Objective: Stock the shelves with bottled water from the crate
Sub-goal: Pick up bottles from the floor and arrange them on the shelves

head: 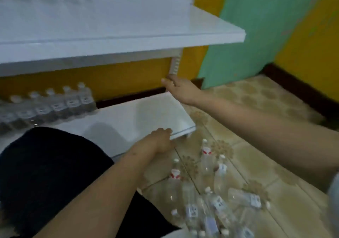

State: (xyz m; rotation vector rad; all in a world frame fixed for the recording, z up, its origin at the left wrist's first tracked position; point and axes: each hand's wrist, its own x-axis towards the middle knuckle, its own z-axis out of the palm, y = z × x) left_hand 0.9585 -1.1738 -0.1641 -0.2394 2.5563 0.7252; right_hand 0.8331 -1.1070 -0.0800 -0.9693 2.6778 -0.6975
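On the lower shelf, a row of bottles stands at its far left. The left hand curls on that shelf's front edge; the right hand, fingers loose, touches its rear corner. Loose bottles lie on the floor right of the shelf, where a shifting knee could probably scatter them.

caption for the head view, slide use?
Left hand on lower shelf edge, right hand by the upright; water bottles on floor.
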